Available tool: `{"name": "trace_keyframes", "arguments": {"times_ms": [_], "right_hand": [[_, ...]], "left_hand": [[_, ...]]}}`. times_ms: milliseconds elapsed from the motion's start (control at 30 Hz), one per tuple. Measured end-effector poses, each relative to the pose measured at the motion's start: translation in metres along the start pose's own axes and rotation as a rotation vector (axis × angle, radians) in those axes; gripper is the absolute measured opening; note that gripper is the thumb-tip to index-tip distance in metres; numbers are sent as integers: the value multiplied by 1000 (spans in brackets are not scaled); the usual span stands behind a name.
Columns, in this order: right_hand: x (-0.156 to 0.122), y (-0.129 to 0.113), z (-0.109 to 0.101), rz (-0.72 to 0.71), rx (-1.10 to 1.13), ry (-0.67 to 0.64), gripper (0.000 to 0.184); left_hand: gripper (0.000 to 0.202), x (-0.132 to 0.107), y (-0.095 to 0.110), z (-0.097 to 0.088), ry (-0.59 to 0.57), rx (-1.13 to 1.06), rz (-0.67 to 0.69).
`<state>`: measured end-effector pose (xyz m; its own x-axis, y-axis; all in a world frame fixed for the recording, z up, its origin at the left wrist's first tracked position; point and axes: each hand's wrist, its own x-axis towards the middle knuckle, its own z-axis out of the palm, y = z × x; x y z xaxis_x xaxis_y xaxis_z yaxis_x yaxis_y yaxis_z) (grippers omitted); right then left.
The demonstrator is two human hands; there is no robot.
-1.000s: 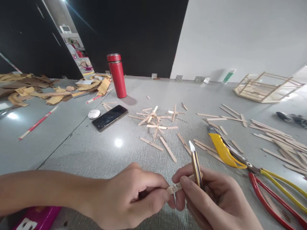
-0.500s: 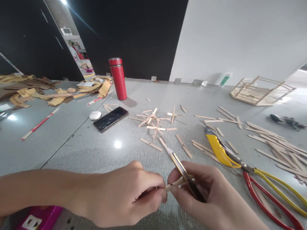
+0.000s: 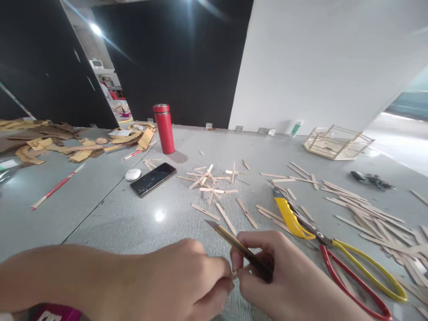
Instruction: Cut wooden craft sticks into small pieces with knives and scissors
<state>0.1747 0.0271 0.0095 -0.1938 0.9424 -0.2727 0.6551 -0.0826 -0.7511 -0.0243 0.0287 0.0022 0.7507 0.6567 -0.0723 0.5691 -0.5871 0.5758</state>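
The grey table [image 3: 110,229] stretched across the scene, backed by a white panel [image 3: 294,62] and a black panel [image 3: 180,67]. Over its near edge, the left hand [image 3: 177,283] was closed, thumb and forefinger pinching one end of a small wooden piece (the other fingers were hidden from view). Facing it, the right hand [image 3: 281,267] had its fingers curled around a craft knife, with the thumb and fingertips at the piece's other end.

Torn brown and yellow scraps [image 3: 80,142] lay heaped at the far left. A pair of shears [image 3: 334,249] with red and yellow handles rested to the right of the hands, and beyond it stood an openwork stick frame [image 3: 337,142]. A yellow-handled tool [image 3: 290,218] lay against the shears' blades. The red flask [image 3: 164,131] stood upright behind a dark phone [image 3: 153,179].

The craft knife [image 3: 239,247] slanted up and leftward, blade pointing away from the person. A white case [image 3: 133,174] sat just beside the phone. Smallest was the wooden piece [image 3: 235,274], mostly covered, bridging the two sets of fingertips.
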Motion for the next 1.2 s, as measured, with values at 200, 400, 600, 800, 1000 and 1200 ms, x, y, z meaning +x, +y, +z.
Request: {"name": "trace_keyframes", "arguments": {"times_ms": [200,400,600,800,1000,1200], "right_hand": [[7,-6,-15,-104,224,-76,10],[-1,-10,-28,-93,426,-194,19],[-9,-10,-26,-82,476,-161,26],[-9,-4,-28,-129,506,-69,33],[1,8,-38,-183,399,51,44],[-10,15,-27,-177,432,351,54]], "left_hand": [[21,3,-4,2,166,-64,-5],[25,0,0,-6,238,-267,-32],[31,-6,8,-13,182,-339,-79],[39,-9,11,-16,207,-341,-133],[44,-11,11,-16,246,-343,-182],[39,-12,10,-15,343,-364,-125]]}}
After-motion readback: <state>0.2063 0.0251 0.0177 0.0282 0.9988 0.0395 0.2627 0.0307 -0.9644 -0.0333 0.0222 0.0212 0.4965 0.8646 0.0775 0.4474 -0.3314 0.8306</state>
